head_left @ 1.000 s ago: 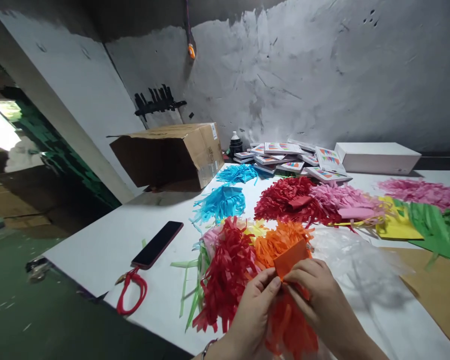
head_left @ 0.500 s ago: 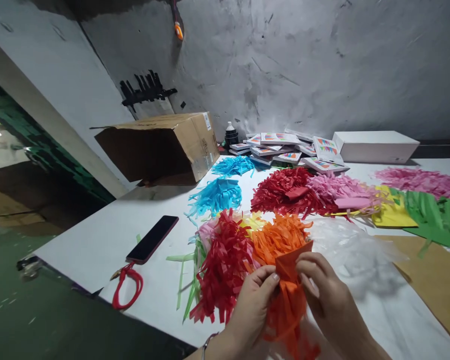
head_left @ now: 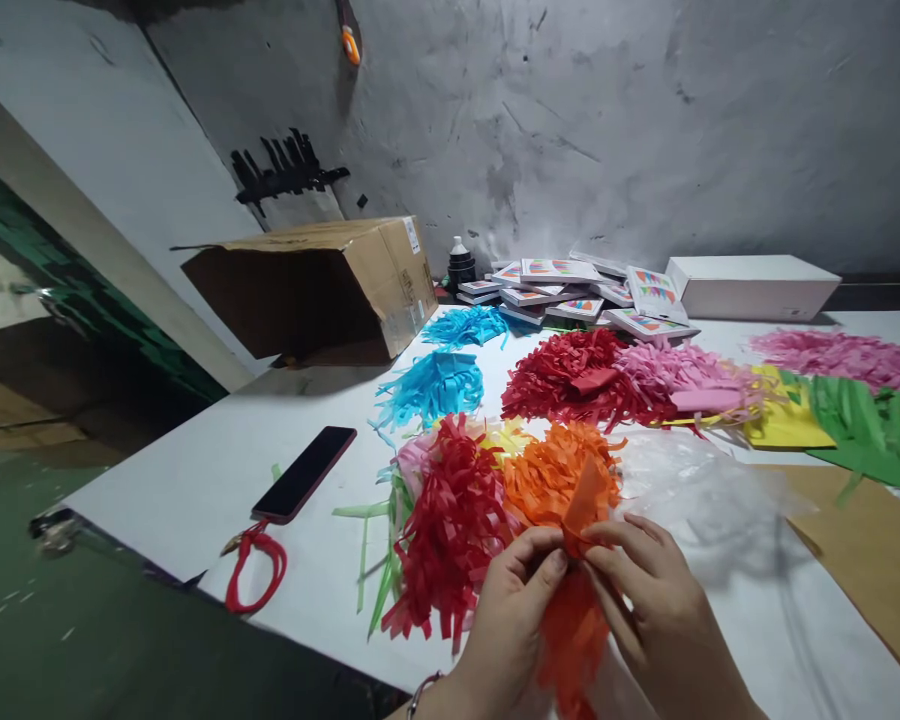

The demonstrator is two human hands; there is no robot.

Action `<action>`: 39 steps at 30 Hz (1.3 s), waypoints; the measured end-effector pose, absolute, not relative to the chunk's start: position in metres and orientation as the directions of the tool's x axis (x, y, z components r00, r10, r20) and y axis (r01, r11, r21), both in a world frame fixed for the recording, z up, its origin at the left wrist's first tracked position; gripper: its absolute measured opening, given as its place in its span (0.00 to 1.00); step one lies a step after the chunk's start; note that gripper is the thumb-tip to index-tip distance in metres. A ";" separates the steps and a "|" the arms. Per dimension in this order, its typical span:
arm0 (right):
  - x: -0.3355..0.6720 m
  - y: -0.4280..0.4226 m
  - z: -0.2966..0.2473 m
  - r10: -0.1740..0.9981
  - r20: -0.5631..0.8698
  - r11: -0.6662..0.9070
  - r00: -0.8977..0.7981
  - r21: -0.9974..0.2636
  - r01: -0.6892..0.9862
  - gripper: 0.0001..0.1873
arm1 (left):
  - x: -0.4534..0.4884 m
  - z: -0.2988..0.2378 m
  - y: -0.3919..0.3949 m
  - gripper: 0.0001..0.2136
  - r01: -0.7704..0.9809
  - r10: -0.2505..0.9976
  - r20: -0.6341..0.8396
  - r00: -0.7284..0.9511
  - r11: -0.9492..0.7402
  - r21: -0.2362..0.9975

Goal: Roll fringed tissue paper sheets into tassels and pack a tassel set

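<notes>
Both my hands pinch one orange fringed tissue-paper piece (head_left: 579, 610) near the table's front edge. My left hand (head_left: 511, 620) grips its folded top from the left, fingers closed. My right hand (head_left: 656, 620) grips the same top from the right, fingers closed. The uncut orange band (head_left: 586, 500) sticks up above my fingertips and the fringe hangs down between my wrists. Just behind lie an orange tassel pile (head_left: 555, 470) and a red tassel pile (head_left: 450, 530).
On the white table (head_left: 195, 480) lie a black phone (head_left: 304, 473) with a red strap (head_left: 251, 580), blue tassels (head_left: 435, 385), red and pink tassels (head_left: 592, 385), green and yellow paper (head_left: 832, 425), clear plastic (head_left: 705, 490), small boxes (head_left: 570, 295), an open carton (head_left: 315, 290).
The orange band has been folded narrower and stands more upright between my fingertips. My hands came closer together, and the view tilted down slightly.
</notes>
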State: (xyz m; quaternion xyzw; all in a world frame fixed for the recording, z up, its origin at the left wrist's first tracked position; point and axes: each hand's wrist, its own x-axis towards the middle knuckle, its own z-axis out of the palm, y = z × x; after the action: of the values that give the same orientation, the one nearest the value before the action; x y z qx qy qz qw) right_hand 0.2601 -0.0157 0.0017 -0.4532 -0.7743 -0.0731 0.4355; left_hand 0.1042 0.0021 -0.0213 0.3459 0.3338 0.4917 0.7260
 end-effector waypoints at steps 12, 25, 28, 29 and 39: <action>0.267 -0.012 0.014 0.968 0.228 0.251 -0.105 -0.894 0.370 0.11 | 0.099 -0.010 0.009 0.14 -0.292 0.957 -0.045 0.287 0.132 0.947; 0.247 -0.024 0.005 0.625 0.764 0.456 -0.161 -0.190 0.870 0.20 | 0.093 0.002 0.012 0.07 0.207 0.898 0.340 0.281 -0.402 0.892; 0.242 -0.024 0.004 0.621 0.762 0.442 -0.183 -0.148 0.885 0.22 | 0.093 0.002 0.011 0.08 0.228 0.804 0.478 0.354 -0.570 0.790; 0.242 -0.024 0.004 0.621 0.759 0.451 -0.194 -0.144 0.881 0.22 | 0.093 0.002 0.011 0.08 0.220 0.764 0.523 0.379 -0.623 0.751; 0.271 -0.027 0.009 0.734 0.670 0.474 -0.113 -0.386 0.791 0.14 | 0.079 0.020 0.018 0.10 0.313 0.626 0.503 0.596 -0.758 0.573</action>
State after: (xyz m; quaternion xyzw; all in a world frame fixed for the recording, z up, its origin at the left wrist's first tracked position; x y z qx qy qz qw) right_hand 0.2707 -0.0265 0.0095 -0.5116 -0.7454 -0.0336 0.4260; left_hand 0.0789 0.0182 0.0202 0.8661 0.2712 0.3586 0.2183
